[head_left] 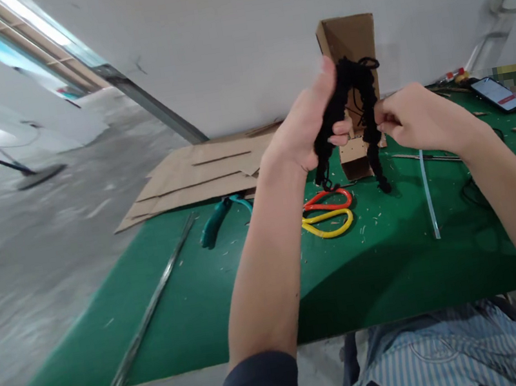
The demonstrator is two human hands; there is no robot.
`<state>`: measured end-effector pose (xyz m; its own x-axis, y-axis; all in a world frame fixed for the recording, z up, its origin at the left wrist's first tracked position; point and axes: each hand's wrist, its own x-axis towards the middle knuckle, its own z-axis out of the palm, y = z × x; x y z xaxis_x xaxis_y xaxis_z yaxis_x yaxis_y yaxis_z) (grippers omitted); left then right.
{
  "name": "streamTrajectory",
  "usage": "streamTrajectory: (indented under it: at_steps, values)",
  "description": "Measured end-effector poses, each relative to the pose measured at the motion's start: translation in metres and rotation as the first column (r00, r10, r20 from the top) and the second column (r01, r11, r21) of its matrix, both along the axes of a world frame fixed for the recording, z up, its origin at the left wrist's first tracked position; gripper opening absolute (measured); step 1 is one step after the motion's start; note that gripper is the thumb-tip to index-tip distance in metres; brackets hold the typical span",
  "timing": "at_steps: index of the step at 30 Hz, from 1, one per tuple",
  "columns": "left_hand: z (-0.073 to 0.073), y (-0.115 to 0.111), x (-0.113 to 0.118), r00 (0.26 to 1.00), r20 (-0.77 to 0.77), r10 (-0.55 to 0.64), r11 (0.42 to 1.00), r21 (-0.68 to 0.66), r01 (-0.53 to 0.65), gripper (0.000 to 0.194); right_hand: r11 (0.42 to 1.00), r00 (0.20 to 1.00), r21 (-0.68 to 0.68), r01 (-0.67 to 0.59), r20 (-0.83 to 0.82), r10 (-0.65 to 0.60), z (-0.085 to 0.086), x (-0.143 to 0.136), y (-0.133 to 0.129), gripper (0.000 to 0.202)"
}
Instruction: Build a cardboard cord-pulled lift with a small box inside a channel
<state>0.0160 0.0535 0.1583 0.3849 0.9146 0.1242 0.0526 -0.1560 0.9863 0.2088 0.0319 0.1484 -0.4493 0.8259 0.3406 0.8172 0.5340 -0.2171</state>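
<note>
My left hand (307, 116) is wrapped round a bundle of black knotted cord (349, 84), held up above the green table. The bundle bends over at the top, and one lumpy end hangs down on the right. Thin loops stick out of it. My right hand (417, 115) is closed in a pinch at the hanging length, fingertips against it; whether they grip the cord or a thin strand is hard to see. Below lie scissors (329, 224) with one red and one yellow handle. A small cardboard box (356, 166) stands just behind the cord.
Flat cardboard (178, 183), green-handled pliers (216, 222) and a bundle of thin rods (152, 301) lie on the left of the green table (375, 285). To the right are a clear strip (429, 195) and a phone (495, 93). A tall cardboard box (350, 35) stands against the wall.
</note>
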Motion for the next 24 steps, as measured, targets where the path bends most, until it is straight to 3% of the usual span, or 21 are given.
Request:
streamTrajectory:
  at_steps: [5, 9, 13, 18, 24]
  values:
    - [-0.004, 0.003, -0.004, 0.993, -0.017, 0.12, 0.985, 0.126, -0.117, 0.022, 1.0, 1.0, -0.018, -0.025, -0.018, 0.025, 0.009, 0.006, -0.006, 0.02]
    - [-0.004, 0.009, -0.008, 0.996, -0.025, 0.09, 0.99, 0.108, -0.087, 0.009, 0.999, 1.0, -0.027, -0.017, -0.006, 0.017, 0.016, 0.012, -0.012, 0.02]
    - [-0.005, 0.008, -0.006, 0.992, -0.029, 0.121, 0.987, 0.111, -0.117, 0.014, 0.999, 0.999, -0.031, -0.026, 0.02, 0.027, 0.018, 0.014, -0.014, 0.02]
    - [-0.011, 0.011, -0.005, 0.976, -0.056, 0.21, 0.962, 0.19, -0.196, 0.034, 0.998, 0.997, -0.053, -0.041, 0.057, 0.044, 0.023, 0.02, -0.018, 0.019]
    - [-0.006, 0.015, -0.01, 0.986, -0.027, 0.165, 0.978, 0.137, -0.159, 0.016, 0.997, 0.998, -0.075, 0.006, 0.055, -0.002, 0.029, 0.033, -0.018, 0.018]
